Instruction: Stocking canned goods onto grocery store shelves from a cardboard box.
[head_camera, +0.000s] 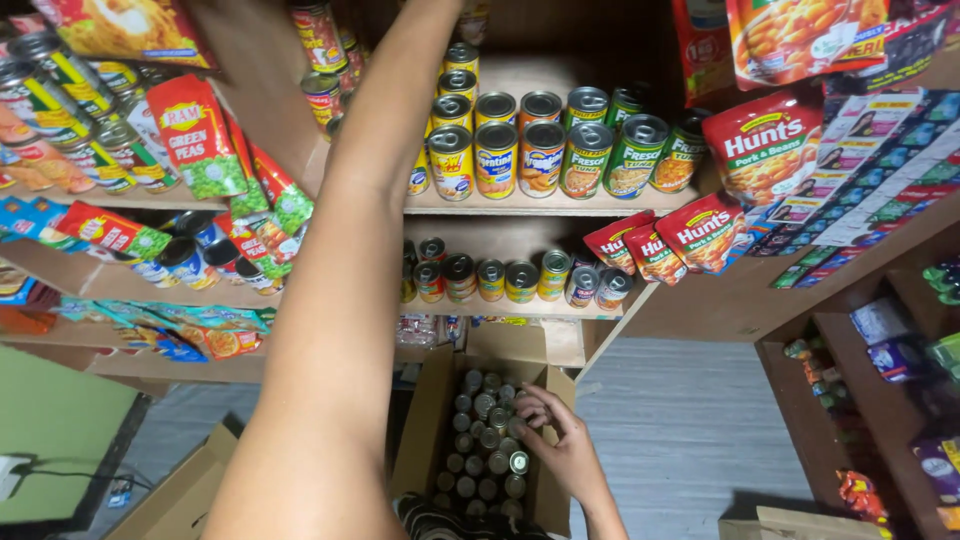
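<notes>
The right hand (558, 440) reaches down into an open cardboard box (425, 425) on the floor, its fingers (530, 412) curled loosely around the top of one small can (519, 428) near the box's right wall, closing on it but with the can not yet lifted clear. The box is packed with upright small cans (480, 440) in tight rows, lids up. The left arm (330, 300) stretches up along the shelves; its hand is out of view above the upper edge, so I cannot tell whether those fingers are open or closed.

To pick well here, the fingers should pinch the can by its rim from opposite sides and draw it straight up, since the neighbours stand touching and a tilted pull would likely knock them over. A firm grip matters, as smooth metal may slip.

On the middle shelf (540, 205), yellow-labelled cans (496, 160) and green-labelled cans (634, 158) stand at the front edge; smaller cans (520, 280) line the lower shelf. Red pouches (700, 232) hang at the right.
</notes>
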